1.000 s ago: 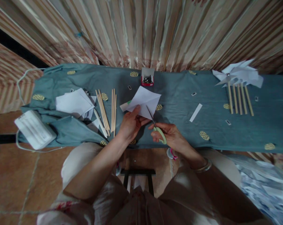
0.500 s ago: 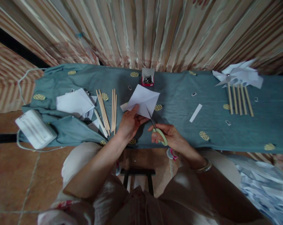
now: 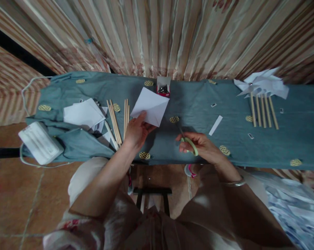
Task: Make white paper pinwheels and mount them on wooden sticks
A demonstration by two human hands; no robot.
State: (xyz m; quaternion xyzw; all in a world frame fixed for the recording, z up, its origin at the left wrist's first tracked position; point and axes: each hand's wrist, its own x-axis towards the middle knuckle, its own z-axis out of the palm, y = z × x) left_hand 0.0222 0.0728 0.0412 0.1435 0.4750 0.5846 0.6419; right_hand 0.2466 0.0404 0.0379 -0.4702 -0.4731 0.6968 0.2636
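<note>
Striped curtains hang behind the blue cloth (image 3: pixel 263 146). Her left hand (image 3: pixel 136 132) pinches the paper square (image 3: pixel 150 106); her right hand (image 3: pixel 202 147), gripping the scissors (image 3: pixel 190 144), has pulled away, so cutting has paused.

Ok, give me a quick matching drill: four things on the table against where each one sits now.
Things:
1. white paper square
2. scissors
3. paper pinwheels
4. small red box

Places:
A. far edge of the table, middle
B. in the right hand
C. in the left hand
D. far right end of the table

Pairs: 1-C, 2-B, 3-D, 4-A
</note>
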